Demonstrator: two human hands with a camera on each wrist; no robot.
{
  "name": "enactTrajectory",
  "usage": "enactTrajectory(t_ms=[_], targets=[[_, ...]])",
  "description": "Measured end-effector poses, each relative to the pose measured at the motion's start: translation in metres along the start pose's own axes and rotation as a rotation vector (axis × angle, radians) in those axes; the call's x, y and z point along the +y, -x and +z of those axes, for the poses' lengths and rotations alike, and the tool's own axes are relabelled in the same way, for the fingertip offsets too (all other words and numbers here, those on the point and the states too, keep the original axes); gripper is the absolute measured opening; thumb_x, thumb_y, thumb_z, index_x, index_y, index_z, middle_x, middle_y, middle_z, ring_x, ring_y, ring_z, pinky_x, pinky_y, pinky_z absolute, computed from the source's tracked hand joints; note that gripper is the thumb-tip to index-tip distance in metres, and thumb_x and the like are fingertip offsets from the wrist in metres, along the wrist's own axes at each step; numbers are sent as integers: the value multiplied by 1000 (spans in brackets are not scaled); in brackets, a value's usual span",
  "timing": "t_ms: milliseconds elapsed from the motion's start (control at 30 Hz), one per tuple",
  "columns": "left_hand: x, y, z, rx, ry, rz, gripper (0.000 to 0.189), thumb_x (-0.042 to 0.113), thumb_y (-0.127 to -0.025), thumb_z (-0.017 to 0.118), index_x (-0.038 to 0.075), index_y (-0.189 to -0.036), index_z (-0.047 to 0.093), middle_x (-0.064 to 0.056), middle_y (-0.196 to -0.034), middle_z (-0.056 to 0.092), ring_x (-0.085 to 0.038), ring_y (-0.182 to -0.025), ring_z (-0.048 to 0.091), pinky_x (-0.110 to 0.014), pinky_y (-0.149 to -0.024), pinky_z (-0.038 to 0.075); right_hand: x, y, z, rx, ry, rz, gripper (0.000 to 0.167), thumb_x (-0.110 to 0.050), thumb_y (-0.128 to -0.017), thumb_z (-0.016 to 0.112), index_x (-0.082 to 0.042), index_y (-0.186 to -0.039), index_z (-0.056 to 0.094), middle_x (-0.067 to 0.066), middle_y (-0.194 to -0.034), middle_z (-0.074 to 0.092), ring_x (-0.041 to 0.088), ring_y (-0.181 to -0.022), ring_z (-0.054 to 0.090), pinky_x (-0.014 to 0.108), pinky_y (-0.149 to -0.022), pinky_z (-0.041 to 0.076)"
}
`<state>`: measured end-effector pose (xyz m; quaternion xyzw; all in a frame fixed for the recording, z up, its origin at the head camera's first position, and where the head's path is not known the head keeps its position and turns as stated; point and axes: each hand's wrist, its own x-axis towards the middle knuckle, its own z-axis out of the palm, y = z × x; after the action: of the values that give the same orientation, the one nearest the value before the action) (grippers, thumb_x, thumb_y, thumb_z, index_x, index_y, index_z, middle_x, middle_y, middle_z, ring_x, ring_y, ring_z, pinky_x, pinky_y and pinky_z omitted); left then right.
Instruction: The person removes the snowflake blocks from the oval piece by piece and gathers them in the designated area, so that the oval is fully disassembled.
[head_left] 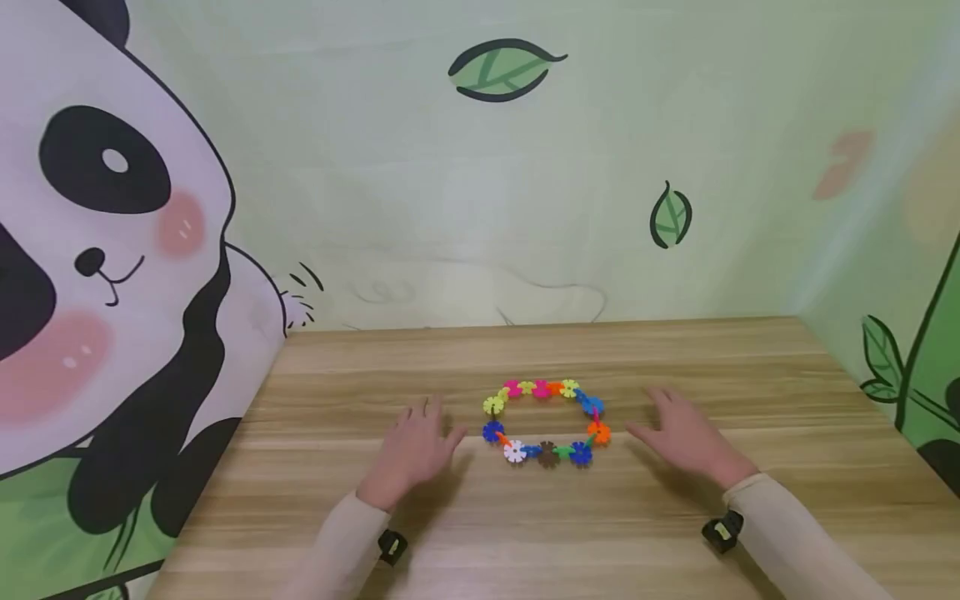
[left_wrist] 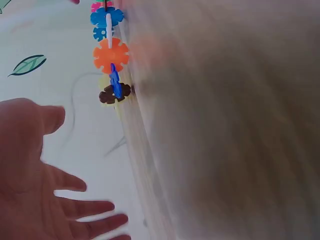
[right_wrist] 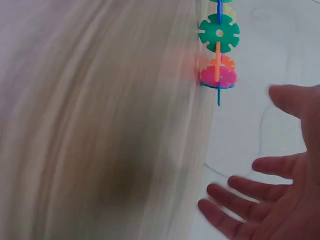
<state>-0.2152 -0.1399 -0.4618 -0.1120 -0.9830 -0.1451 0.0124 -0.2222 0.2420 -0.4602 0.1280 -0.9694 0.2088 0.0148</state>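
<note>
A closed ring of colourful plastic snowflake discs (head_left: 548, 454) lies on the wooden table, the discs slotted into one another. Left of the ring is my left hand (head_left: 418, 446), fingers spread and holding nothing. My right hand (head_left: 686, 437) is on the other side, apart from the ring, its fingers extended and nothing in them. In the left wrist view, an orange disc (left_wrist: 111, 55) and a brown disc (left_wrist: 109, 94) show beyond the thumb. A green disc (right_wrist: 219, 33) and a pink disc (right_wrist: 218, 76) appear in the right wrist view, above the fingers.
The wooden tabletop (head_left: 480, 533) meets a pale green backdrop (head_left: 375, 150) along its far edge. A large printed panda (head_left: 135, 292) covers the left side. Printed leaves (head_left: 501, 71) mark the back. Each wrist wears a small black camera (head_left: 722, 532).
</note>
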Motion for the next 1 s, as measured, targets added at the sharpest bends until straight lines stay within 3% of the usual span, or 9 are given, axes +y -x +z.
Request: enactTrajectory(t_ms=[100, 200, 300, 433, 533, 733, 1000], targets=[[7, -14, -1, 19, 84, 30, 68, 43, -96, 48, -8, -139, 35, -29, -135, 44, -42, -121, 45, -50, -97, 40, -2, -13, 6, 7, -85, -31, 66, -39, -93, 57, 9, -135, 39, 30, -130, 48, 44, -114, 50, 56, -93, 41], [17, -27, 2, 6, 124, 52, 67, 43, -96, 48, -9, -138, 37, -27, -133, 47, -39, -117, 50, -47, -91, 46, -5, -26, 12, -7, -154, -49, 63, -36, -93, 59, 8, -134, 42, 27, -123, 53, 37, -103, 57, 51, -85, 48], [27, -39, 8, -30, 161, 72, 63, 42, -96, 49, -8, -132, 43, -24, -122, 54, -35, -101, 57, -45, -79, 51, -8, -36, 18, -34, -184, -56, 62, -34, -92, 61, 7, -134, 42, 26, -120, 55, 34, -98, 60, 47, -80, 51], [38, -49, 14, -66, 159, 80, 62, 41, -95, 50, -7, -134, 41, -23, -124, 53, -36, -108, 55, -46, -87, 48, -13, -45, 23, -76, -200, -61, 61, -31, -91, 62, 7, -134, 42, 25, -118, 56, 33, -97, 60, 47, -80, 51], [42, -53, 19, -80, 146, 65, 68, 41, -95, 50, -6, -140, 34, -24, -138, 43, -38, -125, 43, -47, -101, 37, -18, -51, 26, -98, -206, -51, 61, -31, -90, 63, 6, -134, 42, 24, -118, 57, 33, -98, 60, 48, -82, 50], [42, -63, 27, -102, 183, 18, 69, 43, -95, 51, -2, -144, 31, -20, -144, 38, -35, -131, 36, -47, -106, 31, -25, -61, 30, -116, -201, -48, 58, -28, -91, 62, 5, -134, 43, 23, -117, 57, 32, -100, 58, 48, -85, 48], [41, -71, 35, -103, 240, 1, 67, 38, -95, 54, -1, -144, 31, -19, -144, 38, -34, -132, 36, -45, -107, 29, -33, -71, 32, -159, -204, -34, 57, -27, -90, 63, 3, -135, 43, 20, -118, 57, 32, -102, 57, 49, -88, 46]])
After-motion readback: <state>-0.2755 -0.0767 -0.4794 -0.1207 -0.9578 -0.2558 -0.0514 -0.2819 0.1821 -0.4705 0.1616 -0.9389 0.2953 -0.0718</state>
